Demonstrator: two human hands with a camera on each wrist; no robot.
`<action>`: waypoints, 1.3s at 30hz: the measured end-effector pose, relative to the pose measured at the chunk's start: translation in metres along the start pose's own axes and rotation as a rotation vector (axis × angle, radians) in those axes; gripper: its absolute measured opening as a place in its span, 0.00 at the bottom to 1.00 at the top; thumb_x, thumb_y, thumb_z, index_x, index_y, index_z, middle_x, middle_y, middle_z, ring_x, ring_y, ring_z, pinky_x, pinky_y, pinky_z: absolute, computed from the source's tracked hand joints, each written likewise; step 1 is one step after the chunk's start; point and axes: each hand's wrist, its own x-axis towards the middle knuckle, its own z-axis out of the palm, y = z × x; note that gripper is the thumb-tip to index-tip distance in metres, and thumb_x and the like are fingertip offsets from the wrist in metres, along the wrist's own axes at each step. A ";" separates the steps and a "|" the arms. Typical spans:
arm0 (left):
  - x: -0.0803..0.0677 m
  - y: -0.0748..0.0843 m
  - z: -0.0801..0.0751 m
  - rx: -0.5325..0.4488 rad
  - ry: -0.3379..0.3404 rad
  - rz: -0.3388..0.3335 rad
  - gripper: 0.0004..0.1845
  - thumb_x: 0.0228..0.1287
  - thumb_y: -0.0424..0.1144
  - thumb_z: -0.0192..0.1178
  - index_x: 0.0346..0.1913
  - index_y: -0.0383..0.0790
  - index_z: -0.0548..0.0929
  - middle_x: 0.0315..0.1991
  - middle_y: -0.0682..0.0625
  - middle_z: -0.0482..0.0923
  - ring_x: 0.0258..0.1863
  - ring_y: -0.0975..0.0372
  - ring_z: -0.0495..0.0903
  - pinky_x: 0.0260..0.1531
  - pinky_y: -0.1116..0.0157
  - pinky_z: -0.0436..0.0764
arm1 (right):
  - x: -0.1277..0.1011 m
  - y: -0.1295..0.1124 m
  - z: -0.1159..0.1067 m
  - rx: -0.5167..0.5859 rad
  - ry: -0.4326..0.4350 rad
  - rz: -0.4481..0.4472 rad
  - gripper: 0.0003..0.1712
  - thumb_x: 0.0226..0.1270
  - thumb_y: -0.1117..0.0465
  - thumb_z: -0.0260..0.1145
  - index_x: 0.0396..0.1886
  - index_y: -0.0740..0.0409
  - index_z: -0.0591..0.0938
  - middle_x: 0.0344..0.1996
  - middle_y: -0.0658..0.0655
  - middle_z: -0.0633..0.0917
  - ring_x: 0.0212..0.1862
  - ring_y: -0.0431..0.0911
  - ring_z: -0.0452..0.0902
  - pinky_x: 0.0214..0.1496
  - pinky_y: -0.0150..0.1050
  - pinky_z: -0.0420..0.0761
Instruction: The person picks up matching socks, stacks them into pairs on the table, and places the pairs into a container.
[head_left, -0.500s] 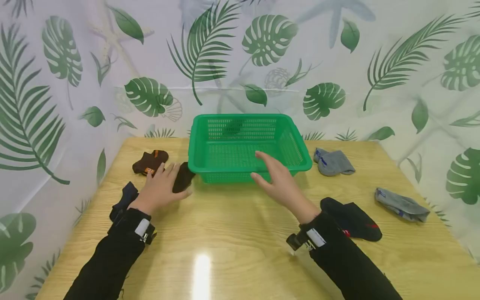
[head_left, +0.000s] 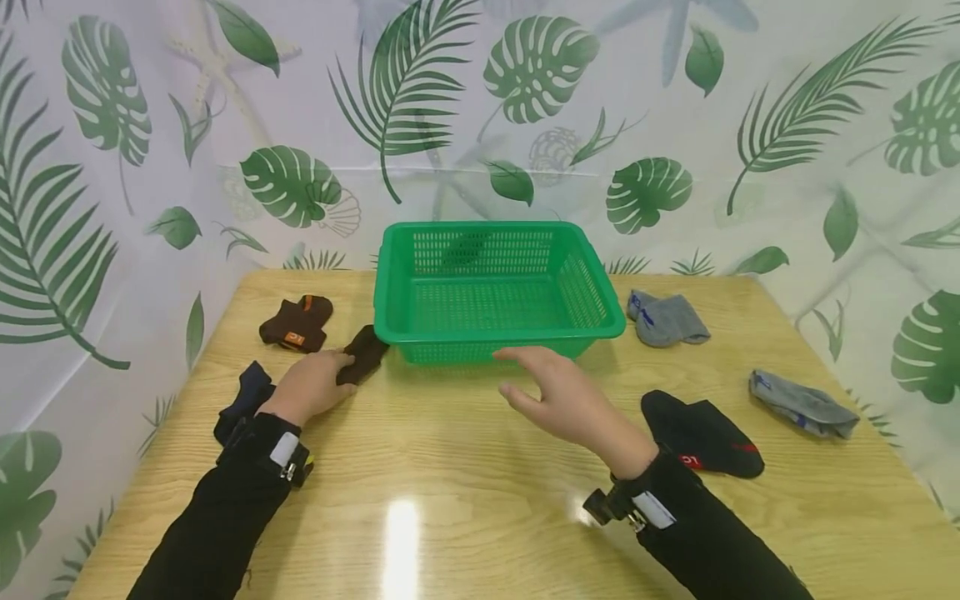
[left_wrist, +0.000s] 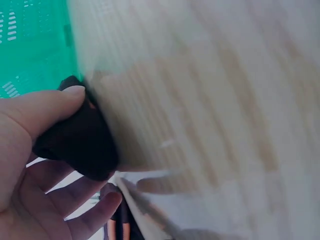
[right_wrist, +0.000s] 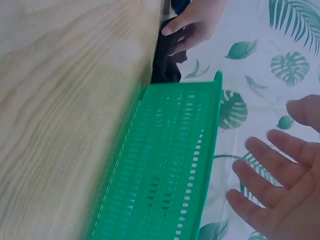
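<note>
My left hand (head_left: pixel 311 386) pinches the end of a dark brown sock (head_left: pixel 365 354) beside the basket's near left corner. In the left wrist view the thumb lies on top of that sock (left_wrist: pixel 82 135) with the fingers curled beneath. A green plastic basket (head_left: pixel 510 336) with perforated walls stands at the back of the table. My right hand (head_left: pixel 558 396) hovers in front of the basket's near side, holding nothing. Its fingers (right_wrist: pixel 260 192) are spread and relaxed in the right wrist view. Another brown sock (head_left: pixel 296 323) with orange marks lies just beyond the left hand.
A navy sock (head_left: pixel 246 400) lies beside the left wrist. On the right are a grey sock (head_left: pixel 667 318) near the basket, a black sock (head_left: pixel 702 433) with red marks by the right forearm, and another grey sock (head_left: pixel 802 404) farther right. A leaf-patterned cloth (head_left: pixel 570 192) hangs behind the wooden table (head_left: pixel 465 500).
My left hand has drawn its spread fingers in and taken hold of the dark brown sock by the basket. My right hand has moved slightly back toward me, away from the basket's rim.
</note>
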 end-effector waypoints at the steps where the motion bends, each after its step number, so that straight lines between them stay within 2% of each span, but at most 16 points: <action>1: 0.000 0.002 -0.001 0.001 -0.004 0.009 0.25 0.61 0.37 0.67 0.58 0.27 0.78 0.58 0.32 0.75 0.58 0.40 0.74 0.58 0.47 0.72 | -0.003 -0.001 -0.001 -0.005 -0.016 -0.010 0.25 0.71 0.55 0.61 0.63 0.61 0.74 0.59 0.61 0.78 0.63 0.57 0.72 0.62 0.53 0.72; 7: -0.006 0.020 -0.007 0.004 -0.052 0.105 0.16 0.58 0.36 0.69 0.47 0.31 0.85 0.45 0.40 0.84 0.46 0.46 0.82 0.48 0.52 0.79 | -0.018 -0.002 -0.009 -0.028 -0.074 -0.065 0.22 0.71 0.56 0.62 0.60 0.61 0.77 0.56 0.60 0.80 0.60 0.55 0.74 0.61 0.53 0.73; 12: -0.015 0.047 -0.003 0.037 -0.090 0.233 0.02 0.55 0.34 0.70 0.32 0.39 0.88 0.30 0.50 0.85 0.32 0.56 0.83 0.36 0.58 0.80 | -0.029 0.005 -0.006 -0.055 -0.103 -0.040 0.20 0.71 0.56 0.62 0.59 0.59 0.78 0.55 0.58 0.81 0.59 0.55 0.76 0.60 0.52 0.74; 14: -0.017 0.060 0.002 0.045 -0.092 0.295 0.02 0.55 0.33 0.70 0.31 0.39 0.88 0.32 0.50 0.85 0.33 0.56 0.83 0.37 0.59 0.80 | -0.032 0.008 -0.002 -0.071 -0.122 -0.025 0.20 0.71 0.56 0.62 0.58 0.60 0.79 0.54 0.58 0.82 0.58 0.55 0.76 0.60 0.52 0.74; 19: -0.012 0.097 0.018 0.049 -0.094 0.418 0.07 0.52 0.33 0.72 0.36 0.38 0.89 0.41 0.46 0.86 0.41 0.52 0.84 0.44 0.58 0.81 | -0.036 0.013 0.008 -0.084 -0.159 0.019 0.20 0.70 0.56 0.62 0.56 0.62 0.80 0.53 0.60 0.82 0.57 0.56 0.77 0.60 0.52 0.74; 22: -0.005 0.121 0.024 0.061 -0.094 0.444 0.06 0.49 0.33 0.73 0.33 0.40 0.89 0.36 0.50 0.86 0.37 0.54 0.84 0.41 0.60 0.81 | -0.033 0.016 0.014 -0.091 -0.168 0.066 0.20 0.69 0.56 0.63 0.56 0.63 0.80 0.52 0.60 0.83 0.57 0.56 0.77 0.59 0.51 0.75; 26: 0.005 0.148 0.028 0.073 -0.111 0.449 0.05 0.49 0.33 0.72 0.31 0.43 0.89 0.32 0.53 0.85 0.34 0.57 0.83 0.36 0.62 0.80 | -0.027 0.021 0.019 -0.120 -0.173 0.135 0.20 0.68 0.58 0.65 0.55 0.64 0.80 0.50 0.60 0.84 0.54 0.55 0.79 0.56 0.50 0.77; 29: 0.009 0.157 0.026 0.027 -0.162 0.431 0.07 0.50 0.33 0.73 0.34 0.41 0.89 0.36 0.50 0.85 0.38 0.56 0.83 0.39 0.61 0.81 | -0.027 0.026 0.018 -0.160 -0.159 0.171 0.20 0.67 0.58 0.65 0.55 0.64 0.80 0.49 0.61 0.84 0.51 0.56 0.81 0.52 0.49 0.79; 31: 0.010 0.155 0.022 -0.023 -0.197 0.402 0.13 0.51 0.36 0.73 0.41 0.39 0.89 0.43 0.47 0.85 0.45 0.54 0.82 0.46 0.59 0.80 | -0.028 0.030 0.015 -0.181 -0.144 0.190 0.20 0.67 0.58 0.65 0.56 0.63 0.80 0.49 0.61 0.84 0.49 0.56 0.81 0.50 0.50 0.80; 34: 0.008 0.146 0.014 -0.075 -0.212 0.306 0.23 0.50 0.42 0.75 0.50 0.37 0.84 0.48 0.45 0.83 0.49 0.52 0.81 0.51 0.57 0.78 | -0.030 0.036 0.009 -0.181 -0.131 0.226 0.21 0.67 0.58 0.65 0.57 0.62 0.79 0.50 0.61 0.84 0.49 0.57 0.81 0.48 0.51 0.80; 36: 0.005 0.138 0.013 -0.093 -0.207 0.224 0.27 0.48 0.46 0.76 0.51 0.38 0.82 0.45 0.46 0.83 0.46 0.53 0.81 0.49 0.57 0.78 | -0.030 0.042 0.007 -0.166 -0.133 0.245 0.20 0.67 0.59 0.65 0.57 0.62 0.79 0.50 0.61 0.84 0.49 0.57 0.81 0.48 0.50 0.80; 39: 0.001 0.130 0.018 -0.107 -0.227 0.129 0.25 0.43 0.51 0.78 0.42 0.40 0.82 0.35 0.51 0.81 0.35 0.58 0.78 0.39 0.60 0.78 | -0.026 0.051 0.012 -0.141 -0.161 0.250 0.19 0.65 0.62 0.66 0.54 0.64 0.80 0.46 0.61 0.85 0.46 0.55 0.82 0.46 0.47 0.81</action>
